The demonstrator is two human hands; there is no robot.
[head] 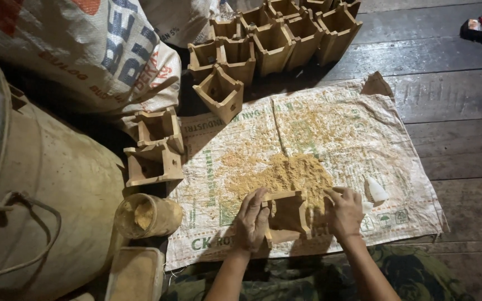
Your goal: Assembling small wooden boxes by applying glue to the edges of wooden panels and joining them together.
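My left hand (251, 220) and my right hand (344, 210) grip the two sides of a small square wooden mould (289, 214). It rests on a spread woven sack (319, 139), at the near edge of a heap of yellowish sawdust-like powder (285, 174). The mould's open face points toward me. A small white scoop-like piece (376, 190) lies just right of my right hand.
Several empty wooden moulds (277, 39) are stacked at the top. Two more moulds (154, 147) lie at left beside a big drum (34, 184). A powder-filled plastic cup (146, 216) and a rectangular tub (135, 274) sit near left. Filled printed sacks (90, 50) lean behind.
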